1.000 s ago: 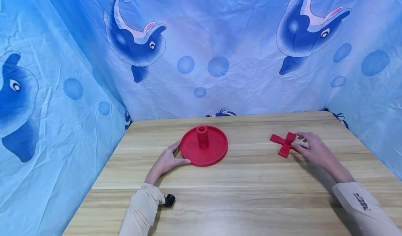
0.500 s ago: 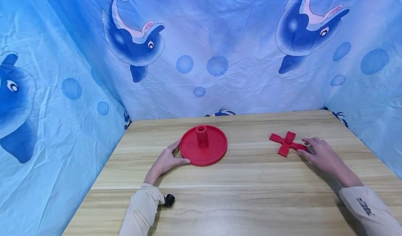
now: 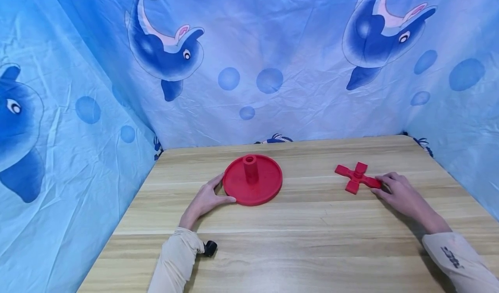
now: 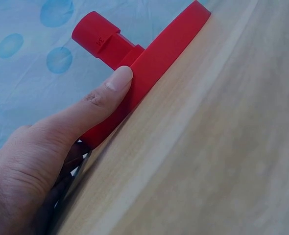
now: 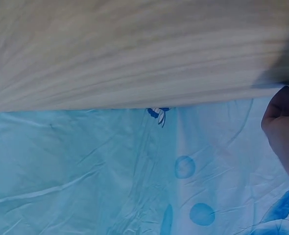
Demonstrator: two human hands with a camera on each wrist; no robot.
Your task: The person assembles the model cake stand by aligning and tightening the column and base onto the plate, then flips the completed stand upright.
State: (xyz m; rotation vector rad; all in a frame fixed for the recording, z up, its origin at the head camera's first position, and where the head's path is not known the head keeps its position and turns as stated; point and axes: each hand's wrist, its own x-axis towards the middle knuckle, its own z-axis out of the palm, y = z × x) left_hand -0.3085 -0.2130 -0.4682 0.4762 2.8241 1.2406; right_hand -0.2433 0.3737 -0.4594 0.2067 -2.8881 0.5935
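Observation:
A red round base [image 3: 269, 185] with a raised rim lies flat on the table, a hollow post [image 3: 251, 172] standing upright at its middle. My left hand [image 3: 204, 202] grips its left edge; in the left wrist view the thumb [image 4: 100, 105] presses the outer rim and the other fingers are mostly hidden. To the right lies a red four-armed cross piece [image 3: 356, 178] with a small raised hub. The end of its right arm is between the thumb and fingers of my right hand [image 3: 399, 195], which pinches it. The right wrist view catches only part of that hand [image 5: 284, 122].
Wood-grain table [image 3: 296, 241] extends between and in front of both hands. A blue dolphin-print curtain [image 3: 304, 107] encloses the back and sides. A small black object [image 3: 210, 249] sits at the left sleeve.
My right hand has moved from near the cross piece's hub out to the end of its right arm, and its fingers have closed there. The left hand and round base stay put.

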